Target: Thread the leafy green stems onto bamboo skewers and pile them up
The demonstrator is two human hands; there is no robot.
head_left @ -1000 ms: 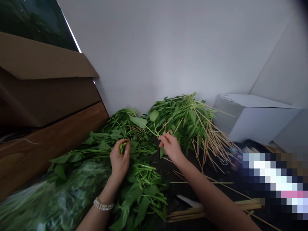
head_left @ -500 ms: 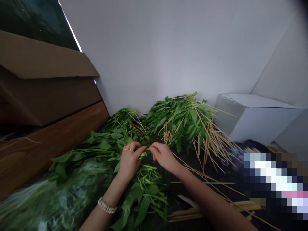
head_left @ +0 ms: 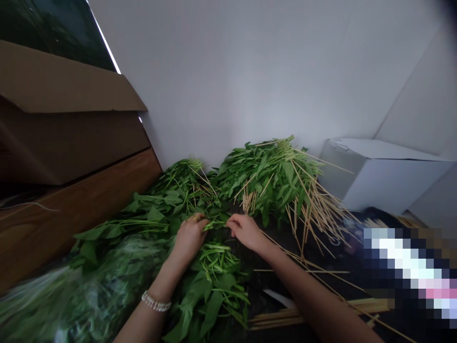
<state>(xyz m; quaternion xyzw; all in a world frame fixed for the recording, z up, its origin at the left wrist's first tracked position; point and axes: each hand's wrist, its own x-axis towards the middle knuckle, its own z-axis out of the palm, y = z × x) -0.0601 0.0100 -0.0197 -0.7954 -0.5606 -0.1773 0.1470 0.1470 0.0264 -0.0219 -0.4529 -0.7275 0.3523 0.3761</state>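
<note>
Cut leafy stems (head_left: pixel 210 226) stick out of my left hand (head_left: pixel 191 236), whose fingers are closed around them. My right hand (head_left: pixel 246 232) pinches its fingertips at the end of a thin green stem that spans the short gap to the left hand. Whether a skewer is also in that pinch, I cannot tell. Just below both hands lies a bunch of leafy greens (head_left: pixel 219 259), cut ends toward me and leaves spreading lower. Behind them rests a big heap of greens (head_left: pixel 264 166) threaded with thin wooden skewers (head_left: pixel 317 205).
To the left, loose greens (head_left: pixel 157 214) lie beside a clear plastic bag (head_left: pixel 107 281) of leaves. More skewers (head_left: pixel 274 318) are at lower right, near a white strip (head_left: pixel 278 298). A cardboard box (head_left: pixel 71 138) stands left, a white box (head_left: pixel 389 178) right, against a pale wall.
My hands have drawn slightly apart, the left one moving a little left and down. A green stem now shows stretched between them. The piles around have stayed put.
</note>
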